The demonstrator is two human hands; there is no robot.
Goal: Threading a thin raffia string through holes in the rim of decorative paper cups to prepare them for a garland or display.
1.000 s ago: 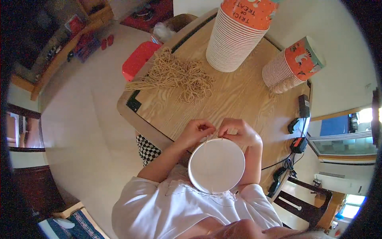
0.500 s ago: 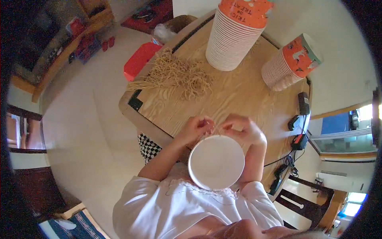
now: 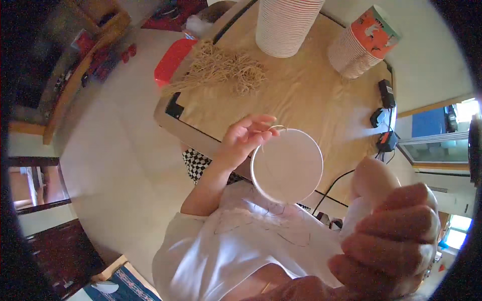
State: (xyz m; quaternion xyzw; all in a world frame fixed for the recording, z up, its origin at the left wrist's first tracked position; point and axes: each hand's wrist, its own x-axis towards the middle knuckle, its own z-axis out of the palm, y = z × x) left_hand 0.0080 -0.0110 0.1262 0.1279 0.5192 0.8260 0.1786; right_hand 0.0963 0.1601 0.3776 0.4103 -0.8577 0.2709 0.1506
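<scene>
A round paper cup (image 3: 287, 165) stands in front of my chest, its pale inside facing up. At its far left rim my left hand (image 3: 247, 138) pinches a thin tan string (image 3: 277, 127) between thumb and fingertips; the string curves over the rim. My right hand (image 3: 389, 236) is raised at the lower right, large and close, away from the cup. Its fingers are curled and pressed together, and whatever they may hold is hidden. A tangled heap of similar tan string (image 3: 228, 70) lies on the table beyond my left hand.
Tall nested paper cups (image 3: 286, 27) and a shorter orange-banded stack (image 3: 356, 47) stand on the wooden table (image 3: 306, 95). Black power adapters (image 3: 386, 142) and cables lie along its right edge. A red plastic container (image 3: 173, 60) is at the far left edge.
My right hand has left the cup's rim and come up to the lower right, close to view. The left hand stays at the rim. The whole view has shifted, moving the cup stacks upward.
</scene>
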